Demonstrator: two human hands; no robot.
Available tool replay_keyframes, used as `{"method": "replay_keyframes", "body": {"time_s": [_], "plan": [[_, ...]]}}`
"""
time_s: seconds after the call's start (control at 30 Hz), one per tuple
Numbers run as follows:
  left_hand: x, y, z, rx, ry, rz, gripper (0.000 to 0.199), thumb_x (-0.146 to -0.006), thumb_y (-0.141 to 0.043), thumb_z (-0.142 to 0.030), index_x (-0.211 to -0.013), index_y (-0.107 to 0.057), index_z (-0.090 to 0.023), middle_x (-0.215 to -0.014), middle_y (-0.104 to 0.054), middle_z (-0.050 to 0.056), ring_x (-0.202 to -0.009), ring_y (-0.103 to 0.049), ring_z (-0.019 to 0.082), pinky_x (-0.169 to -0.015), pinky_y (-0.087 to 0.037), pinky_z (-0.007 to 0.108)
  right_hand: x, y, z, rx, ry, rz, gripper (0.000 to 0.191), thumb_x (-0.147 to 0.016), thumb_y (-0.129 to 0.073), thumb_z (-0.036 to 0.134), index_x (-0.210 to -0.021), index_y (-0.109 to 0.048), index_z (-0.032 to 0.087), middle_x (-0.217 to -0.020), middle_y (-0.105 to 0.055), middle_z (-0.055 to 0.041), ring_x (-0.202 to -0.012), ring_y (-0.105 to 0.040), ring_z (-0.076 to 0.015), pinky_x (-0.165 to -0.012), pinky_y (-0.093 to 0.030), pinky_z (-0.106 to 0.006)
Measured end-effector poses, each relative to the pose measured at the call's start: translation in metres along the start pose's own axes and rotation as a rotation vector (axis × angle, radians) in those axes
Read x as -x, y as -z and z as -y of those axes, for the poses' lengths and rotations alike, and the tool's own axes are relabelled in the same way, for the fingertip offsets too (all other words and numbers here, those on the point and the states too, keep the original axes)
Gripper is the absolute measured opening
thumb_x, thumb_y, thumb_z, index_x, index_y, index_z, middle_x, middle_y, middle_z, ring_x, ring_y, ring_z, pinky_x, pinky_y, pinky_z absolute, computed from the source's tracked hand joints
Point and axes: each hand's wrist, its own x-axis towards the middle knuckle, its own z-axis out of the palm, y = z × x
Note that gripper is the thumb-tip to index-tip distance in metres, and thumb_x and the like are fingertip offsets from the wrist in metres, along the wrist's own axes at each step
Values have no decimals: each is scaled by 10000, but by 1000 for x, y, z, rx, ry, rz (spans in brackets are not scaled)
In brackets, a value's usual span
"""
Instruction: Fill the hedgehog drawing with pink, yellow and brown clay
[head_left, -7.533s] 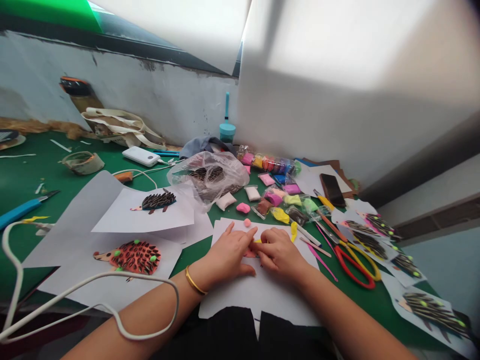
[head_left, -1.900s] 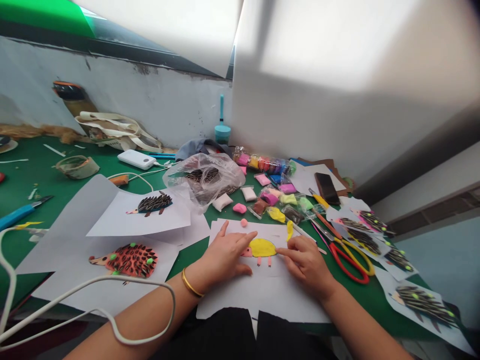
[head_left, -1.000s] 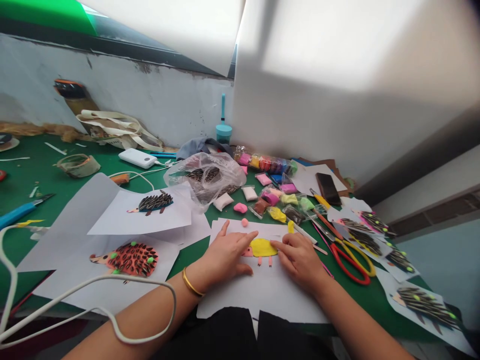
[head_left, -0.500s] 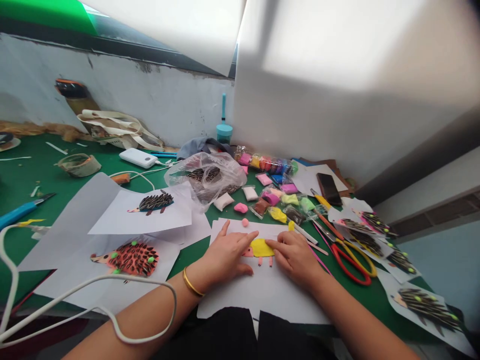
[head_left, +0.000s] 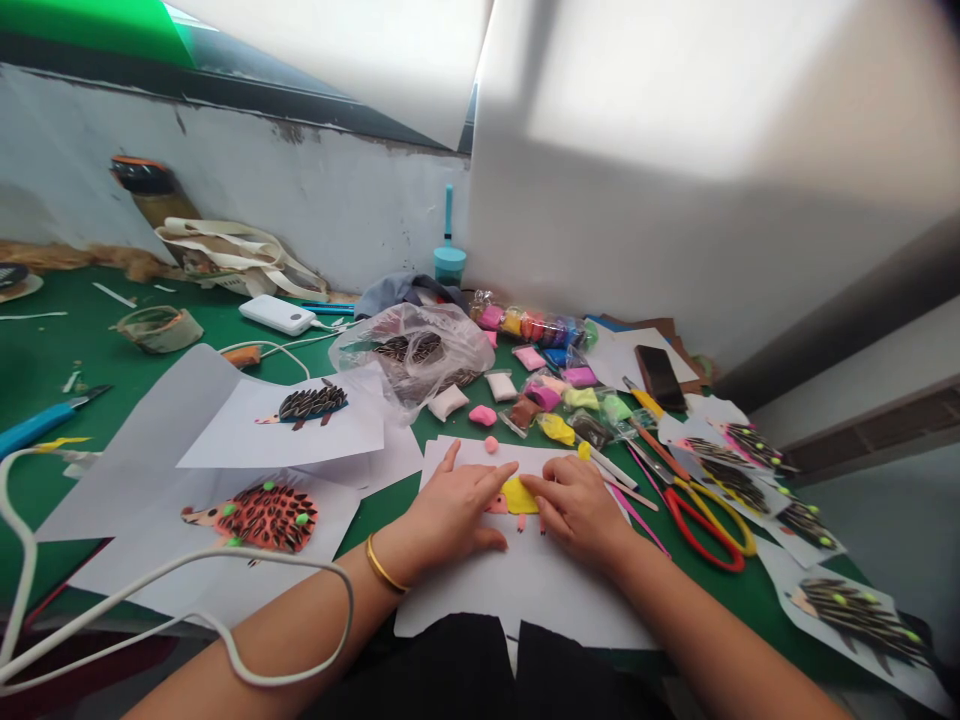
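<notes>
Head view, two hands [head_left: 456,512] [head_left: 582,508], one figure [head_left: 519,496] between

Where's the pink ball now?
In the head view, the pink ball is mid-picture, on the white paper near its far edge, beyond the left hand.

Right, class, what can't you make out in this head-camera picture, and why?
All in the head view:
Yellow clay body: right end hidden by the right hand.
Pink face: left side hidden by the left hand.
Blue-handled cutter: handle's end cut off by the left edge.
Plastic bag: contents blurred by its cloudy film.
</notes>
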Motion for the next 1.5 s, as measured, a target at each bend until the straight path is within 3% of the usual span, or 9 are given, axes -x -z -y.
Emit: {"method": "replay_keyframes", "body": {"time_s": [0.3,0.53,0.67,0.9,1.27,1.5], "plan": [[1,-1,1,9,-7,-5,980,-673,-848,-414,-1473,-299,-272,-1212,-663,76,-1166,-599,271,-1176,-42,604,-6,-1,6,71,52,-72,231,-895,-548,222,-1066,-703,232,-905,-582,-55,-880,-488,-208,-799,-306,-358],[0,-1,0,6,-14,-9,981,-681,-845,-405,-1476,-285,-272,-1232,-656,82,-1182,-594,274,-1180,-48,602,-11,-3,14,40,65,-13,181,-887,-561,216,-994,-706,225,-860,-570,-45,-839,-487,-195,-780,-301,-355],[0,0,0,6,-19,-20,999,-672,-850,-406,-1479,-280,-260,-1201,-667,81,-1164,-605,276,-1179,-68,605,-12,-3,14,9,73,-41,239,-883,-552,199,-1069,-701,218,-879,-574,-52,-841,-493,-195,-776,-309,-351],[1,-2,2,-24,-12,-23,1020,-677,-836,-443,-1491,-256,-240,-1129,-679,72,-1114,-625,268,-1177,-107,595,-13,-5,15,-16,51,3,217,-883,-559,211,-1031,-716,236,-862,-569,-48,-826,-486,-194,-779,-312,-360],[0,-5,3,-34,-5,-24,1100,-650,-856,-441,-1508,-216,-186,-1136,-681,97,-1105,-631,274,-1183,-141,583,-13,-6,14,-44,39,-2,240,-886,-545,205,-1048,-719,235,-863,-558,-47,-831,-485,-193,-783,-309,-361],[0,-4,3,-33,-11,-22,1153,-637,-868,-437,-1517,-158,-211,-1183,-668,109,-1125,-625,281,-1165,-170,603,-14,-8,17,-40,63,-4,259,-871,-548,191,-1059,-717,247,-864,-554,-44,-831,-472,-191,-779,-299,-356]]}}
